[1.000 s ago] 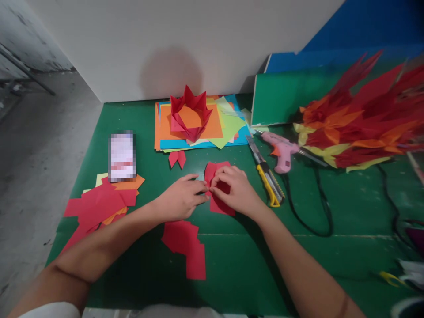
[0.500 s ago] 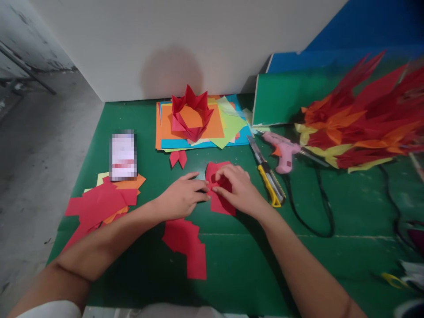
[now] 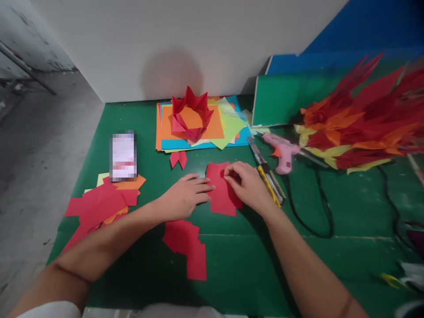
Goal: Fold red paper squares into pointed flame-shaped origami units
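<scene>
Resting left hand (image 3: 185, 196): laid palm down, fingers slightly apart; touches left edge of red sheets (image 3: 222, 198) with fingertips;
Right hand (image 3: 247, 187): held in narrow pinch, thumb close to forefinger, over right part of red sheets; cannot tell if gripping paper;
Red sheets: lie flat on green table (image 3: 238, 269), between both hands and partly under them;
Lower red pieces (image 3: 187, 245): overlap one another; lie just on body side of left hand;
Small red fold (image 3: 182, 158): two-pointed; lies between left hand and coloured stack (image 3: 217, 126);
Red ring (image 3: 198, 104): folded, spiky; sits on top of coloured stack;
Cutter (image 3: 265, 172): yellow-handled, slanted; partly hidden behind right hand;
Glue gun (image 3: 284, 150): pink; lies just right of cutter, black cord (image 3: 293, 216) looping toward body;
Scrap pile (image 3: 102, 203): mostly red, some orange and pale yellow; lies near left table edge;
Phone (image 3: 123, 154): pixelated; overlaps far edge of scrap pile;
Paper cluster (image 3: 357, 126): red, orange, yellow, leaf-like; fills right side beyond glue gun.
</scene>
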`<action>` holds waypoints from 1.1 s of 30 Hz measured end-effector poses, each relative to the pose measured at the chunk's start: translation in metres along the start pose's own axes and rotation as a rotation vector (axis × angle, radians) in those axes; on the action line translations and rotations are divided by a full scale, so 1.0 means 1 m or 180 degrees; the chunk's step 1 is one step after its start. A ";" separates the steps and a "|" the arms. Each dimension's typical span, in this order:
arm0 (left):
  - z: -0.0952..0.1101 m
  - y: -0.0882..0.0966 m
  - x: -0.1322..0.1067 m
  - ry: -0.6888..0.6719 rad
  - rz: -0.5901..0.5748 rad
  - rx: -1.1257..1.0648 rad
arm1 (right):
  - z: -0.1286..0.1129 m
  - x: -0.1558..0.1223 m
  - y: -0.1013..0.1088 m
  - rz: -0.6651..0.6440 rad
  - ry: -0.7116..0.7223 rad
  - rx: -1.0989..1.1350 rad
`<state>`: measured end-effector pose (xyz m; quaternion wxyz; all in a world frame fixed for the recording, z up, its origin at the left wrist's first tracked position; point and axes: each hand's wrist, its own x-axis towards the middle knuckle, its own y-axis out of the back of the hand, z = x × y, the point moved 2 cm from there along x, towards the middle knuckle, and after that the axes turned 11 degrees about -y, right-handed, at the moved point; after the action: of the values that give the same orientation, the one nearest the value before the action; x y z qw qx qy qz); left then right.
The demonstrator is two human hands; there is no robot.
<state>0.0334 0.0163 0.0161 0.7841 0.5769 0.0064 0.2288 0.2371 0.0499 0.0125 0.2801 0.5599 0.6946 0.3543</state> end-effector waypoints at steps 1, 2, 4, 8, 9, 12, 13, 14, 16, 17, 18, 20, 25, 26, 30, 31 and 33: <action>0.000 0.000 0.000 0.0006 -0.0042 0.0025 | -0.001 0.000 0.000 0.0047 0.0000 0.0048; -0.001 0.000 -0.001 0.0014 -0.0080 0.0048 | -0.002 0.000 0.000 0.0094 0.0038 0.0080; -0.001 0.000 -0.001 0.0008 -0.0123 0.0070 | -0.006 -0.002 -0.001 0.0139 0.0244 0.0051; 0.000 0.001 -0.002 0.0050 -0.0043 0.0081 | -0.012 -0.005 -0.007 -0.0005 0.0840 -0.0178; 0.000 0.002 -0.001 0.0084 -0.0016 0.0089 | -0.012 -0.006 -0.009 -0.0057 0.0946 -0.0191; 0.001 0.003 -0.001 0.0161 -0.0027 0.0077 | -0.010 -0.006 -0.011 -0.0156 0.1185 -0.0154; 0.002 0.004 -0.001 0.0162 -0.0046 0.0050 | -0.010 -0.006 -0.011 -0.0169 0.1251 -0.0178; 0.002 0.004 0.000 0.0155 -0.0059 0.0015 | -0.010 -0.006 -0.011 -0.0179 0.1302 -0.0238; 0.002 0.004 0.000 0.0119 -0.0068 -0.0047 | -0.011 -0.006 -0.011 -0.0208 0.1327 -0.0419; 0.002 0.005 0.000 0.0091 -0.0067 -0.0067 | -0.012 -0.006 -0.011 -0.0238 0.1306 -0.0505; 0.002 0.005 0.000 0.0057 -0.0064 -0.0076 | -0.014 -0.006 -0.011 -0.0276 0.1264 -0.0572; 0.003 0.004 0.000 0.0001 -0.0055 -0.0069 | -0.017 -0.006 -0.012 -0.0345 0.1136 -0.0660; 0.002 0.002 -0.001 -0.0035 -0.0014 0.0019 | -0.023 -0.004 -0.020 -0.0329 0.0855 -0.0849; 0.002 0.001 -0.001 -0.0037 -0.0018 0.0046 | -0.023 -0.003 -0.021 -0.0302 0.0827 -0.0849; 0.002 0.000 -0.001 -0.0016 -0.0016 0.0172 | -0.017 -0.002 -0.019 -0.0102 0.0765 -0.0464; 0.002 0.000 -0.001 -0.0029 0.0003 0.0197 | -0.014 -0.001 -0.016 0.0043 0.0700 -0.0372; 0.002 -0.001 -0.001 -0.0044 0.0042 0.0220 | -0.007 0.000 -0.010 0.0539 0.0430 -0.0423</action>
<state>0.0332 0.0139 0.0155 0.7622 0.6052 0.0051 0.2296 0.2260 0.0473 0.0086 0.2382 0.5716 0.6371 0.4588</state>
